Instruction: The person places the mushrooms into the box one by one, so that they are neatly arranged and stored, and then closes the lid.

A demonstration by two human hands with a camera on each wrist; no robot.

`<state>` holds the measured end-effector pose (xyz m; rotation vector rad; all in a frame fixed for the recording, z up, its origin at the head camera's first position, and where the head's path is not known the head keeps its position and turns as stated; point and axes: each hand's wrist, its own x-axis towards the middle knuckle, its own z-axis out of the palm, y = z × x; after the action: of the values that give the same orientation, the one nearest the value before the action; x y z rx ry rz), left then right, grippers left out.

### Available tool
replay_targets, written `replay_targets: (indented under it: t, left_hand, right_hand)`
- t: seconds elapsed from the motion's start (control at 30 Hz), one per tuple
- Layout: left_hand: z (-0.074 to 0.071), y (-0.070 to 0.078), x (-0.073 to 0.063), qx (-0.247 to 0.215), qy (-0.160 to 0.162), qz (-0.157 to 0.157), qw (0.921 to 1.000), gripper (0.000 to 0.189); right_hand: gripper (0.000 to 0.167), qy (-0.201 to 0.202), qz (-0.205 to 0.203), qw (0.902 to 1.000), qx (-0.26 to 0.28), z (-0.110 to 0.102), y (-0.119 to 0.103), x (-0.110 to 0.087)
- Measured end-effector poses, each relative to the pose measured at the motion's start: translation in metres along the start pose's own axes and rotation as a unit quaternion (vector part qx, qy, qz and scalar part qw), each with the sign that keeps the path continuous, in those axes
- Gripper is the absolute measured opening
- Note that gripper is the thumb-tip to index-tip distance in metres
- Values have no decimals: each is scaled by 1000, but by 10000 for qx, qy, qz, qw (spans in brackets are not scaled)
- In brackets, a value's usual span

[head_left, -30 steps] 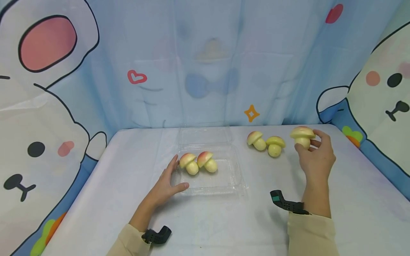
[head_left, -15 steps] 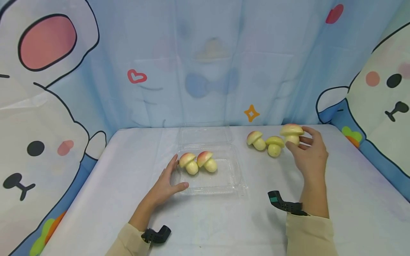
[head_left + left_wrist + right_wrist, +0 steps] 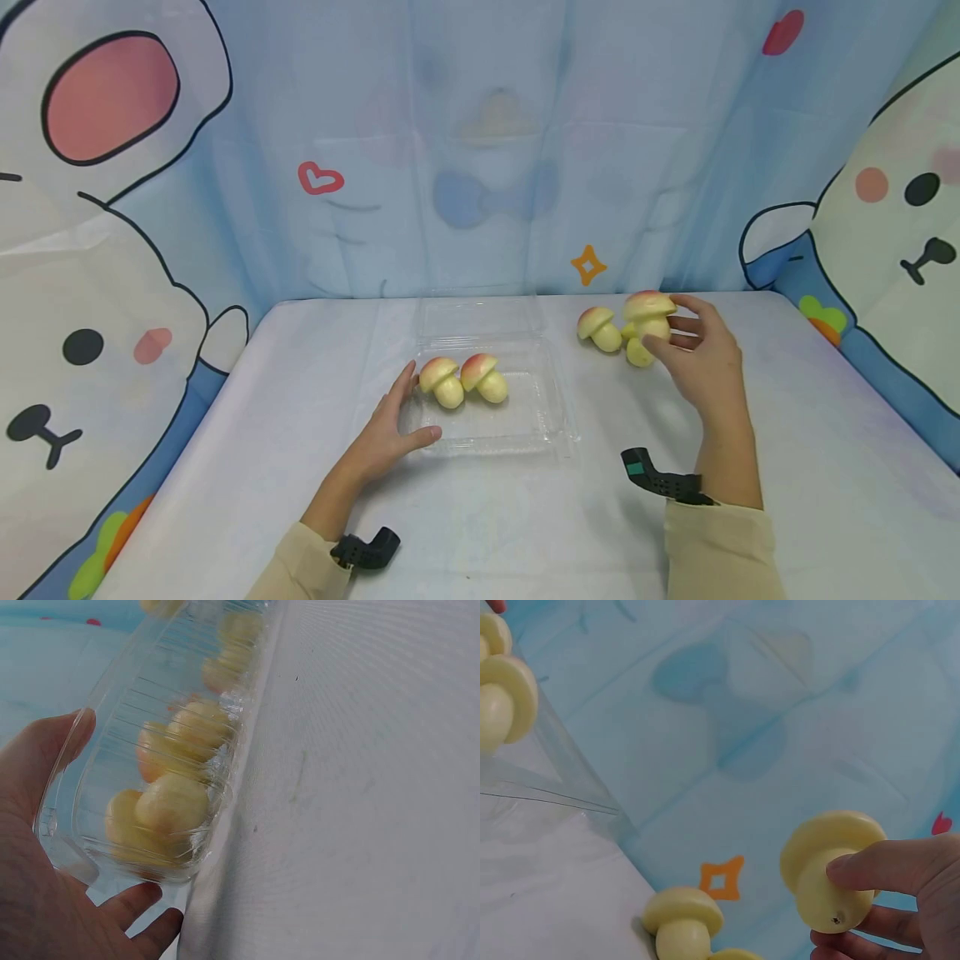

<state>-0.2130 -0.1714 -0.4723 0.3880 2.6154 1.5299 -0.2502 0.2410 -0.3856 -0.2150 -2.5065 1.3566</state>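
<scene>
My right hand [image 3: 705, 358] pinches a toy mushroom [image 3: 647, 312] by its pale stem, thumb on one side and fingers on the other. This mushroom has a yellow cap with a reddish blush; in the head view it partly covers another toy mushroom [image 3: 639, 353]. Just left of that lies a further mushroom [image 3: 600, 329]. My left hand [image 3: 382, 437], fingers and thumb spread, rests against the left end of a clear plastic container [image 3: 525, 425]. Side by side inside it lie two mushrooms, one to the left [image 3: 442, 383] and one to the right [image 3: 485, 379].
The container's clear lid [image 3: 480, 317] lies folded back behind it, towards the curtain [image 3: 480, 167]. A white cloth [image 3: 540, 525] covers the table. The wrist cameras [image 3: 367, 550] stick out from both sleeves.
My right hand has moved left with its mushroom, from beside the loose pair to in front of the nearer one. My left hand and the container stay in place.
</scene>
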Motion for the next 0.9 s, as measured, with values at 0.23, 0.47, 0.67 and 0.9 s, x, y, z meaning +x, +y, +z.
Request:
replay_targets:
  t: [0.23, 0.47, 0.67, 0.9]
  left_hand:
    - [1, 0, 0, 0, 0, -31, 10000, 103]
    - [1, 0, -1, 1, -17, -41, 10000, 103]
    - [0, 1, -2, 29, -14, -41, 10000, 103]
    - [0, 1, -1, -7, -34, 1, 10000, 104]
  right_hand:
    - [75, -104, -105, 9999, -13, 2, -3, -3]
    - [72, -241, -459, 9986, -32, 4, -9, -7]
    - [72, -440, -745, 9962, 64, 9, -16, -8]
    - [69, -658, -1196, 9906, -71, 18, -27, -13]
